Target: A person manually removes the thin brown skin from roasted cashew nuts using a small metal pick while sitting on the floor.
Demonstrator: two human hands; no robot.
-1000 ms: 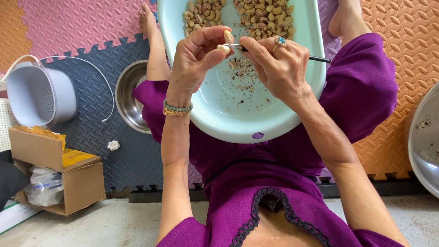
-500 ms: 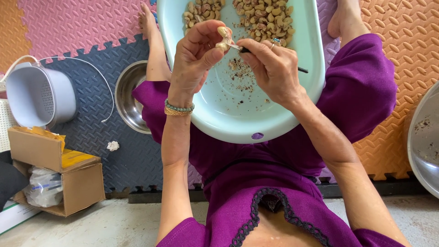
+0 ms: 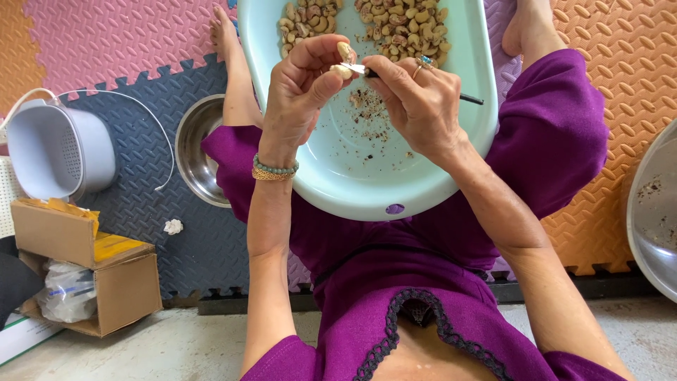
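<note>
The pale green oval plastic basin [image 3: 423,180] is resting across the person's lap, and everything else sits around it. Over the basin's middle, the left hand [image 3: 300,92] is pinching a small cream-coloured cashew nut [image 3: 343,62] between thumb and forefinger, the other fingers curled in behind. Touching that nut from the right, the right hand [image 3: 423,106] is gripping a thin black-handled metal pick [image 3: 416,83], fingers pressed together round its shaft, its tip working at the nut. Directly below the hands, brown flecks of peeled skin [image 3: 370,116] are lying on the basin's bare floor, so some peeling looks done. At the basin's far end, a heap of cashew nuts [image 3: 391,25] is waiting, many still brown-skinned, so much seems left. Left of the basin, a round steel bowl [image 3: 194,159] is standing on the foam floor mat [image 3: 141,190].
</note>
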